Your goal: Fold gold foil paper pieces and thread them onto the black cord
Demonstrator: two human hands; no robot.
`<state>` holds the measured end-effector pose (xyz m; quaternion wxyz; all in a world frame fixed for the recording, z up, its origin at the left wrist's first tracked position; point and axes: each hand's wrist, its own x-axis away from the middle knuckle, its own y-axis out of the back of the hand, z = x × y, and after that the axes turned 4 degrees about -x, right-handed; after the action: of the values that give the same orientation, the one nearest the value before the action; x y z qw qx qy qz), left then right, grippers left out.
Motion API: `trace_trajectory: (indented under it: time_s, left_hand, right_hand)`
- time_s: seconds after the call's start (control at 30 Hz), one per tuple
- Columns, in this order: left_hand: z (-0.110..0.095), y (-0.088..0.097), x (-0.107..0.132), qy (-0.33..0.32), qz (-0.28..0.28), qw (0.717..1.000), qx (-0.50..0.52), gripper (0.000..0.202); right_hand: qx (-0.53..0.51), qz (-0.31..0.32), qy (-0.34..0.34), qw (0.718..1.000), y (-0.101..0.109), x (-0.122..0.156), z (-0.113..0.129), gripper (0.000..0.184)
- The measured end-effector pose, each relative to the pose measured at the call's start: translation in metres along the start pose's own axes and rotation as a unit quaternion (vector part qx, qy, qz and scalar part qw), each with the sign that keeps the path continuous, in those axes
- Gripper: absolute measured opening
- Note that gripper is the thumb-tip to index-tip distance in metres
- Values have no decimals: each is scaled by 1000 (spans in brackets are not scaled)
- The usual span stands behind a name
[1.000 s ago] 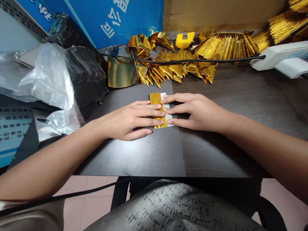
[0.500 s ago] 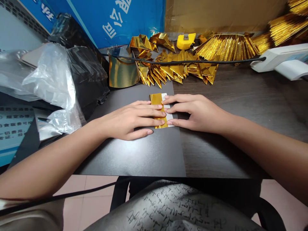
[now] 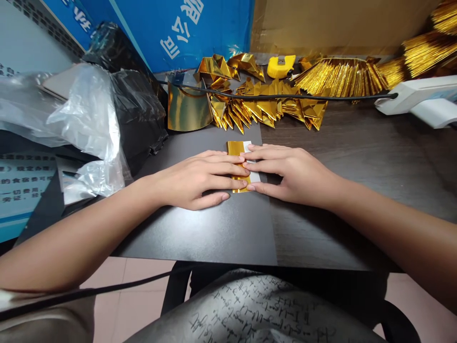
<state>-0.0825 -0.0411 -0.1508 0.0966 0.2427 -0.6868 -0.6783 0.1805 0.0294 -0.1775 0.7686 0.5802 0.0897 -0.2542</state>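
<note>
A small folded sheet of gold foil paper (image 3: 235, 148) lies flat on the dark table, its white backing showing along the right side. Across its gold part rest the outstretched fingers of my left hand (image 3: 196, 180), with the thumb flat on the table just in front. My right hand (image 3: 296, 169) comes in from the other side, fingers spread and tips touching the white strip and its border with the gold. Both hands press from above and neither grips the paper. The fingers hide much of its middle.
Folded gold foil pieces (image 3: 267, 102) lie behind the paper, near a curved gold sheet (image 3: 189, 108). A yellow tape measure (image 3: 281, 66), a black cable (image 3: 285, 97) and a white power strip (image 3: 410, 95) are farther back. Plastic bags (image 3: 103, 119) crowd the left.
The right fingertips have shifted slightly on the paper, and the right index finger is nearer the left fingertips. The whole view has moved a little. The left hand stays on the gold part.
</note>
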Motion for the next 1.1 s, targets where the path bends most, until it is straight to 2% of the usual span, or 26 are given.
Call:
trace_trajectory:
  time_s: [0.3, 0.43, 0.53, 0.9, 1.1]
  left_hand:
    - [-2, 5, 1, -4, -1, 1000, -1, 39]
    - [-4, 10, 2, -4, -6, 1000, 30, 33]
    - [-3, 10, 4, -2, -21, 1000, 16, 29]
    - [8, 5, 12, 102, -82, 986, -99, 26]
    - [19, 3, 15, 184, -77, 967, -161, 34]
  right_hand:
    - [55, 33, 10, 998, 6, -3, 7, 33]
    - [61, 42, 0, 997, 7, -4, 7, 33]
    - [64, 47, 0, 997, 7, -4, 8, 35]
    - [78, 37, 6, 996, 5, -6, 8, 34]
    - [77, 38, 12, 996, 5, -5, 6, 32]
